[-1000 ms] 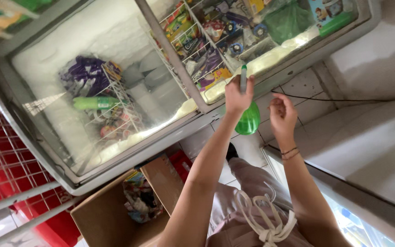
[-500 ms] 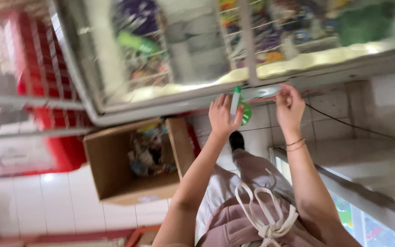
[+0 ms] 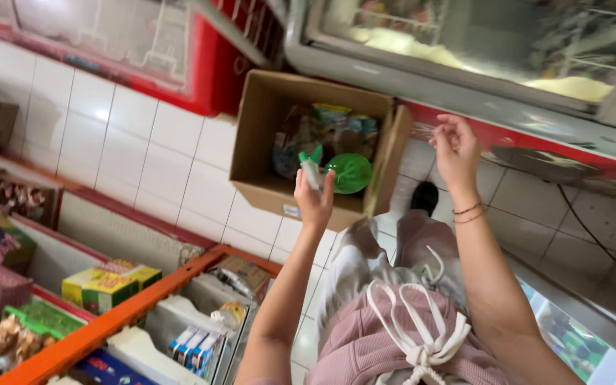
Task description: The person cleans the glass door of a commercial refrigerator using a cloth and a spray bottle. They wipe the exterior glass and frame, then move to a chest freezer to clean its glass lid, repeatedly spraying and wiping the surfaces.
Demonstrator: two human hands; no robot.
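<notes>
Left hand (image 3: 314, 202), frame centre, grips green bottle (image 3: 347, 173) by its neck, over cardboard box (image 3: 265, 114) on tiled floor (image 3: 137, 142). Right hand (image 3: 455, 148) upper right, fingers loosely open, empty.

The left hand (image 3: 315, 199), raised against the freezer's glass lid a second ago, now holds the green spray bottle (image 3: 340, 171) low over the open cardboard box (image 3: 265, 135); the right hand (image 3: 456, 148) has opened beside it.

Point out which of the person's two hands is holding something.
The left hand: it grips a green plastic bottle over the open brown cardboard box. The right hand is empty, fingers loosely spread.
</notes>
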